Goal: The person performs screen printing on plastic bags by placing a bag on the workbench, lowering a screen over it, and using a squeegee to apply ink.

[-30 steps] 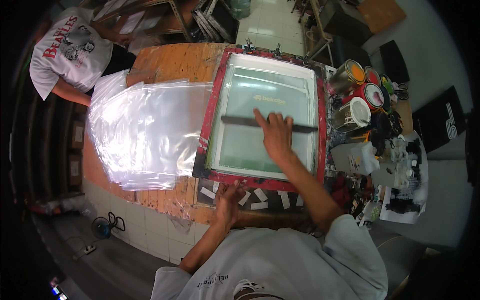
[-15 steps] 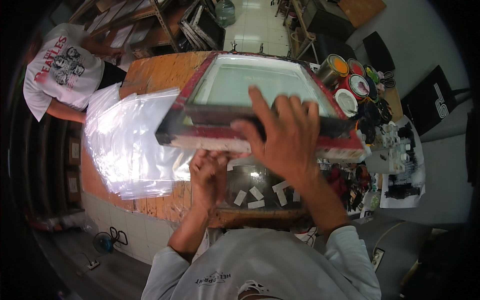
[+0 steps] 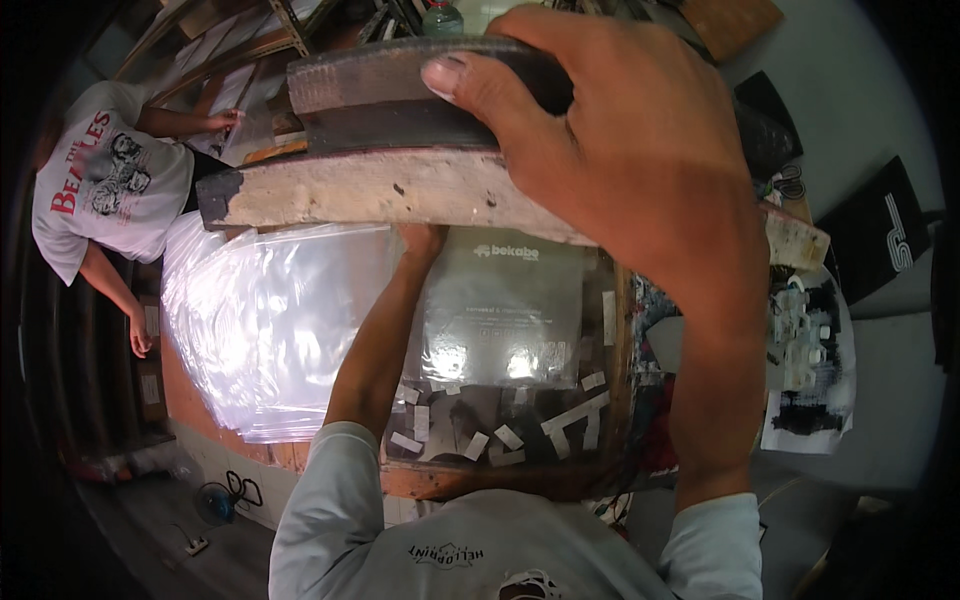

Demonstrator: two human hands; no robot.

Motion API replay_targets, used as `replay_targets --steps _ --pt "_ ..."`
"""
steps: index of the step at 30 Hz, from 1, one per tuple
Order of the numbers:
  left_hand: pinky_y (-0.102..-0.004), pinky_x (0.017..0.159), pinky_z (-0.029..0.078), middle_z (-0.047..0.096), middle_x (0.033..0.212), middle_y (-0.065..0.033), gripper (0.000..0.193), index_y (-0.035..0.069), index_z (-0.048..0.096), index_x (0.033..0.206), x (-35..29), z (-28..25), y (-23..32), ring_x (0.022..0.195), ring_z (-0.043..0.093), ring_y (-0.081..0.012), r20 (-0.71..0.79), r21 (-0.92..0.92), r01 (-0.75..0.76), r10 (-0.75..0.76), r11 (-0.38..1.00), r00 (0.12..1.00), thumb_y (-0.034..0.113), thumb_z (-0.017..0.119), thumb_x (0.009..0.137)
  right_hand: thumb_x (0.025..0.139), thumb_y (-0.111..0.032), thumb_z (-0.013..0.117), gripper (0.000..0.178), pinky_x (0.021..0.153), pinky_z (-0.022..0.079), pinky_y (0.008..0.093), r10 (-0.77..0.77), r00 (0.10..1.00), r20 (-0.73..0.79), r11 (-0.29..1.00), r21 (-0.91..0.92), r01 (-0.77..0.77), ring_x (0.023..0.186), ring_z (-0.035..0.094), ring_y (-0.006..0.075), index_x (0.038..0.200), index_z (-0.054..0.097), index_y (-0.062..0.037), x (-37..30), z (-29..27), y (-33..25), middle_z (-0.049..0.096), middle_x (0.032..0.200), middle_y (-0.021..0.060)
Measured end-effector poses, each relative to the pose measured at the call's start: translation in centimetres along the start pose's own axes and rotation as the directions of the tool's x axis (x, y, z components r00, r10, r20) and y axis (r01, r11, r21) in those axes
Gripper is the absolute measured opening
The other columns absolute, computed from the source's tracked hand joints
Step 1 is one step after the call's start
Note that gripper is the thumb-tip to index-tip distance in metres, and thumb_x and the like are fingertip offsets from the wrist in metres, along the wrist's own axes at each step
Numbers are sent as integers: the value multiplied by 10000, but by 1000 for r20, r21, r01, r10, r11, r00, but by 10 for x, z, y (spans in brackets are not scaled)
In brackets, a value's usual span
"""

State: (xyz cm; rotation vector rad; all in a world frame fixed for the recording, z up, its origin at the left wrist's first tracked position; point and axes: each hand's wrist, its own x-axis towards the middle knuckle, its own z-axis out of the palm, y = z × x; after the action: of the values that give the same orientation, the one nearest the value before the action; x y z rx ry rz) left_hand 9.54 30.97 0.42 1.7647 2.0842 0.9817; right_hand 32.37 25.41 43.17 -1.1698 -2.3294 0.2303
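Close to me, my right hand (image 3: 620, 150) is closed over a dark squeegee (image 3: 385, 115), its thumb lying along the near face. The squeegee rests at the near side of a wooden screen frame (image 3: 350, 190), whose front edge is lifted well above the table; the mesh is hidden. My left arm reaches in under that edge. Only part of my left hand (image 3: 423, 238) shows, beside the upper left corner of a clear plastic bag (image 3: 500, 310) with white print; its fingers are hidden. The bag lies flat on a dark board with white tape pieces (image 3: 477, 446) near it.
A stack of clear bags (image 3: 310, 310) covers the table at left. Beyond it stands another person (image 3: 115, 170), one hand at some clear plastic. Small bottles (image 3: 800, 335) and a black-smeared sheet (image 3: 805, 410) are at the right. A fan (image 3: 213, 503) sits on the floor.
The frame's front edge has risen toward me, exposing the printed bag beneath. My right hand has closed on the squeegee. My left hand has reached farther in, under the frame.
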Motion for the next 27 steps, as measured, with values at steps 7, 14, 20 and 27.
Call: replay_targets --steps 7,14,20,27 --pt "-314 550 574 744 882 -160 246 -57 699 1153 -38 -75 50 638 730 -216 -16 -585 168 -218 793 976 135 655 1006 1018 -422 573 501 786 525 531 292 928 232 956 -90 -279 704 677 384 891 713 43 20 -37 -36 670 689 236" --pt "-319 575 579 753 885 -115 315 -47 683 1233 -136 -209 -124 649 723 -191 -374 -711 205 -609 672 700 179 680 1013 983 -547 619 555 845 546 441 -155 972 -176 980 -150 130 825 737 337 1084 749 -17 6 2 -3 750 901 206" --pt "-502 1160 386 506 1470 -348 736 -105 420 1509 -228 -318 -187 1345 496 -495 -870 130 596 -198 792 453 398 642 1020 964 -630 621 624 873 541 393 -11 998 -66 999 -53 7 905 737 312 1215 755 -75 2 14 15 773 991 172" --pt "-771 1190 57 249 1667 -283 483 129 581 1456 -279 -91 -13 1590 108 -451 59 459 -68 46 886 997 346 585 1025 957 -641 615 647 920 535 414 -105 985 -137 987 -132 87 973 741 347 1195 757 -56 2 8 1 772 1031 191"
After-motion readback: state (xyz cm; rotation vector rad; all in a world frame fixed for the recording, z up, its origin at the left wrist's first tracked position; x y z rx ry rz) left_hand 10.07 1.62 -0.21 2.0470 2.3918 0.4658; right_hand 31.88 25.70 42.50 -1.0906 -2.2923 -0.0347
